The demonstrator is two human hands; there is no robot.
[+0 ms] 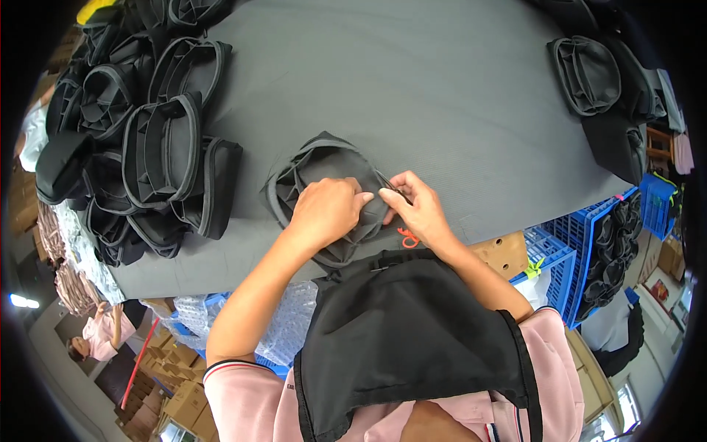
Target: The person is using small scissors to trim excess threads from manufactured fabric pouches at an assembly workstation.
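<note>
A black fabric pouch with inner dividers and a piped rim lies open side up on the table, close in front of me. My left hand is closed over its middle, with the curled fingertips hidden inside. At the right rim my right hand pinches the pouch's dark edge between thumb and fingers. Whether a thin tool or thread is also in that pinch is too small to tell. Just below the right hand, small orange-red handles, like those of thread snips, lie on the table.
Several similar black pouches are heaped at the left of the grey table. More pouches lie at the far right edge. Blue crates, bubble wrap and cardboard boxes stand below. Another person is at the lower left.
</note>
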